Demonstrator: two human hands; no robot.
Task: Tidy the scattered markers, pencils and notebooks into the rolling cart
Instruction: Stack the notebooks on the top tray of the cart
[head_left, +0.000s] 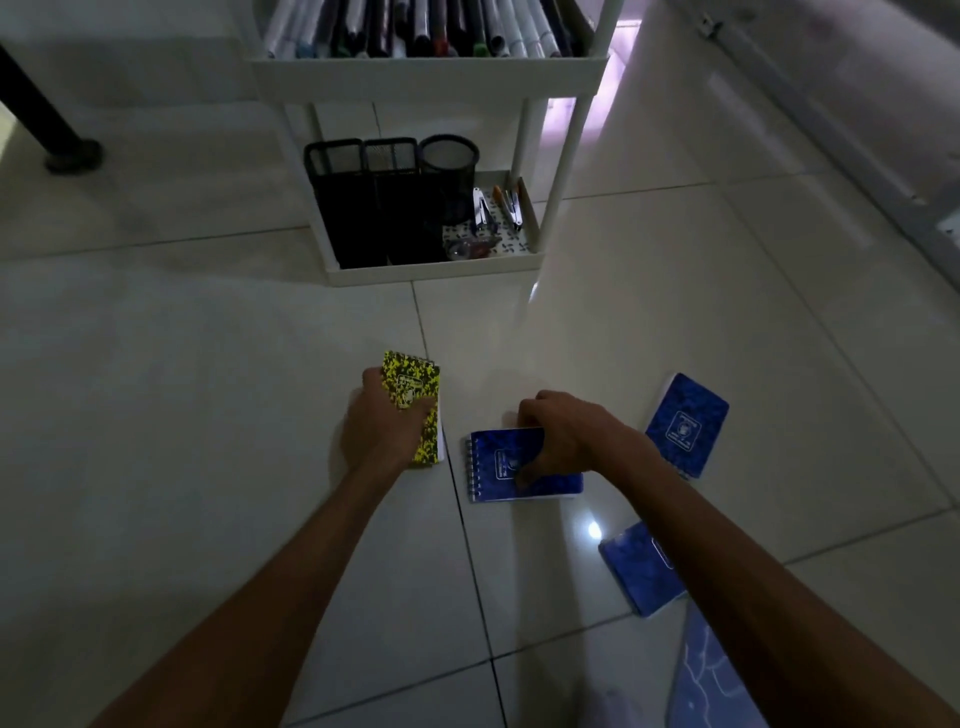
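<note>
My left hand (384, 421) grips a yellow-and-black spiral notebook (413, 384), held just above the tiled floor. My right hand (563, 431) curls over the top edge of a blue spiral notebook (498, 467) lying on the floor, thumb on its cover. A second blue notebook (685, 423) lies to the right. A third blue notebook (636, 569) lies nearer me, partly under my right forearm. The white rolling cart (431, 267) stands ahead. Its upper shelf holds several markers (415, 31).
The cart's bottom shelf carries black mesh holders (363, 197), a round mesh cup (449, 156) and small tools (498, 213). A dark furniture leg (67, 150) stands at far left. A pale wall or cabinet (779, 130) runs along the right. Bluish fabric (711, 675) lies bottom right.
</note>
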